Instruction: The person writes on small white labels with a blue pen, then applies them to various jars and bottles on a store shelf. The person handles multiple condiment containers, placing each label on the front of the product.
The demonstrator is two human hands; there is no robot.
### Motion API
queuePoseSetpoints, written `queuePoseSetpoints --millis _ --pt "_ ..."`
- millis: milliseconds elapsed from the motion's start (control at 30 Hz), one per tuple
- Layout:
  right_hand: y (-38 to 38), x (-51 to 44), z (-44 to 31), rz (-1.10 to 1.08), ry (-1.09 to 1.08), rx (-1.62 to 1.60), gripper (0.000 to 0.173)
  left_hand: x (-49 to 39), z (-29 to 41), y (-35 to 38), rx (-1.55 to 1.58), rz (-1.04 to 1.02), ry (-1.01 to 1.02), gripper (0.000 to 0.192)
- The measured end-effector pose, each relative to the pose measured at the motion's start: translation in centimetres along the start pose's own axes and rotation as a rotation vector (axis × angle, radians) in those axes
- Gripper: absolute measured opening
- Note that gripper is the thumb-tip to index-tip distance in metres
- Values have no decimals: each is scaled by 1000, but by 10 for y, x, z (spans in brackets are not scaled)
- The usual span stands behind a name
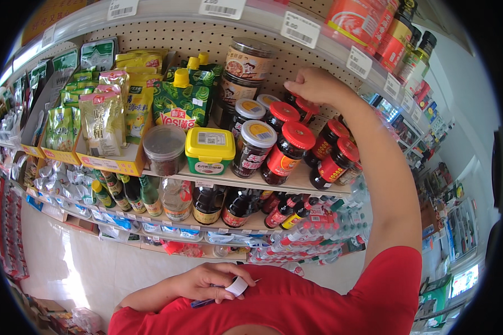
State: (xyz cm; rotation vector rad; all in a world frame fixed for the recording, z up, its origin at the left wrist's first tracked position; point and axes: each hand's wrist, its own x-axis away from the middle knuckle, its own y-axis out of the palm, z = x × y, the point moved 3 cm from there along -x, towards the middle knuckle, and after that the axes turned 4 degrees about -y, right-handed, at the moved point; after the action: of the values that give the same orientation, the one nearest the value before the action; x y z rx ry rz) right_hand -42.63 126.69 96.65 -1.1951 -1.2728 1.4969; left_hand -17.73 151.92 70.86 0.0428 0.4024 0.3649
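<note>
My right hand [316, 86] reaches over a red-lidded glass jar [307, 109] at the back of the shop shelf, fingers curled down; whether it grips a jar there is hidden. In front stand more red-lidded jars of dark sauce [283, 161] and white-lidded jars [254, 148]. Low before my red shirt, my left hand [211, 281] holds a small white paper roll [237, 286] and a blue pen [203, 302]. Left of the jars are a yellow-lidded green tub [210, 153], a clear round plastic container [164, 148] and green spouted pouches [182, 102].
An upper shelf edge with price tags [300, 29] runs above my right hand. Stacked round tubs [249, 60] stand left of it. Cartons of seasoning bags [105, 121] fill the left. Dark bottles [239, 207] line the shelf below, with packed plastic bottles [314, 243] lower right.
</note>
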Motion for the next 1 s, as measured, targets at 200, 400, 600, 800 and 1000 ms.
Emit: queuePoseSetpoints --millis 200,400,600,800,1000 --pt "15 -6 36 -207 109 91 55 -2 -3 6 -6 29 -27 21" --pt "10 -1 51 -191 139 78 57 -6 -4 11 -66 84 -5 20" --pt "-8 58 75 -123 48 190 55 -6 -3 14 -73 77 72 17" --pt "14 209 65 516 187 -205 41 -6 -4 17 -30 90 -5 19" --pt "142 232 51 731 232 -706 50 -24 -7 28 -84 58 -11 20"
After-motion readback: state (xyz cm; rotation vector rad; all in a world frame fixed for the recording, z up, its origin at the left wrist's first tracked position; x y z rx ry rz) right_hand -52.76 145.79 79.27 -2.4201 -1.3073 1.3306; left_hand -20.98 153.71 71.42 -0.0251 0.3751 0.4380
